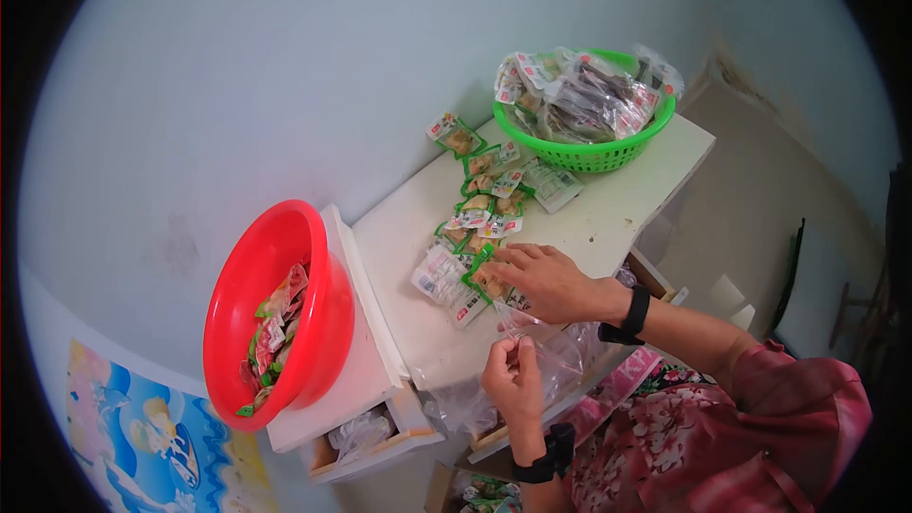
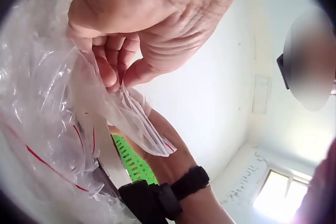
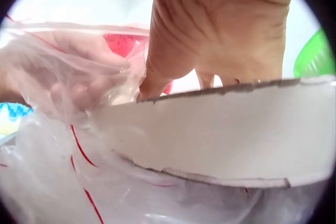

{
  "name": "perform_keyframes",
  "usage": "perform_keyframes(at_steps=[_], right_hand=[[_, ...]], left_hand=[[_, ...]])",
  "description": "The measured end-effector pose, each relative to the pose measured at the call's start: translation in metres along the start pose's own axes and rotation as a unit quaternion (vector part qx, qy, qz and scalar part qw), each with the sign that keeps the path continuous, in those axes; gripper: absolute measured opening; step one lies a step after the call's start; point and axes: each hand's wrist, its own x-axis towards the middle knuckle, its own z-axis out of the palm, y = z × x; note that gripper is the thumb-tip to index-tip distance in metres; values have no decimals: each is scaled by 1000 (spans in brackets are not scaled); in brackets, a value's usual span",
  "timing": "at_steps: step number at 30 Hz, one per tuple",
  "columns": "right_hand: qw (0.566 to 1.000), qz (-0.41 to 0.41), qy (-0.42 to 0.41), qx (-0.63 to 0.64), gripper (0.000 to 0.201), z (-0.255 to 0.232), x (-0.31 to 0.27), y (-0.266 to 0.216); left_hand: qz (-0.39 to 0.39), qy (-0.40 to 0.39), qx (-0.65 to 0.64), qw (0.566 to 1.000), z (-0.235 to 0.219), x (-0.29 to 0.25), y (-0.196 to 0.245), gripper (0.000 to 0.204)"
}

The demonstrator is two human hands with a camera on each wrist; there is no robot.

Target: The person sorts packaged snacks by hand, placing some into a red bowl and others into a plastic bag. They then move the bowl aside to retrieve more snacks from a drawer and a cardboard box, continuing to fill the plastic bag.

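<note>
My left hand (image 1: 513, 385) pinches the edge of a clear plastic bag (image 1: 551, 356) in front of the table. Close up in the left wrist view, thin layers of the bag (image 2: 144, 124) hang from between thumb and fingers. My right hand (image 1: 556, 283) reaches over the table's front edge, its fingers extended onto a green-edged snack packet (image 1: 488, 277). In the right wrist view, the right hand (image 3: 220, 29) is behind the white table edge (image 3: 220, 134), which hides its fingertips. Clear film (image 3: 79, 71) stretches beside its thumb.
Several snack packets (image 1: 494, 199) run along the white table (image 1: 589, 218). A green basket (image 1: 594, 154) heaped with bagged packets stands at the back right. On the left a red basin (image 1: 332, 323) holds more packets. Open drawers (image 1: 418, 432) with plastic bags jut out below.
</note>
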Motion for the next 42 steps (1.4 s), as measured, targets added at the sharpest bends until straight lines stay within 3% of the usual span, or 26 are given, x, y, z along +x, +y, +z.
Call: perform_keyframes(at_steps=[5, 8, 11, 14, 17, 18, 21, 22, 25, 29, 33, 36, 39, 42], right_hand=[[995, -24, 30, -95, 67, 23, 8, 7], [999, 19, 2, -31, 59, 19, 10, 7], [999, -12, 44, -2, 53, 9, 4, 17], [993, 83, 51, 65, 47, -23, -10, 21], [984, 68, 133, 101, 40, -27, -27, 48], [978, 108, 137, 111, 32, -30, -32, 53], [874, 211, 146, 413, 30, -65, -55, 44], [837, 203, 157, 484, 32, -69, -63, 43], [828, 162, 142, 518, 30, -91, -87, 24], [911, 107, 89, 389, 31, -97, -101, 25], [949, 74, 14, 306, 33, -98, -101, 34], [917, 103, -24, 385, 34, -112, -86, 26], [921, 51, -125, 365, 39, -88, -66, 51], [911, 91, -150, 373, 48, -78, -53, 41]], left_hand=[[14, 18, 5, 1000, 6, -2, 0, 15], [39, 16, 25, 999, 5, -1, -5, 13], [37, 10, 12, 999, 5, -1, -6, 12], [15, 7, -23, 1000, 8, -3, -3, 12], [-16, -2, -34, 999, 13, -8, 11, 13], [-17, -3, -35, 999, 16, -8, 14, 13], [5, 4, -14, 1000, 25, -10, 21, 11], [15, 8, -3, 1000, 28, -10, 23, 10], [47, 12, 38, 998, 38, -9, 26, 10], [99, -4, 78, 992, 57, -12, 43, 10], [129, -24, 85, 988, 66, -14, 52, 10], [128, -55, 68, 988, 73, -13, 52, 11], [130, -77, 63, 986, 79, -14, 56, 13], [128, -79, 85, 985, 76, -9, 56, 16]])
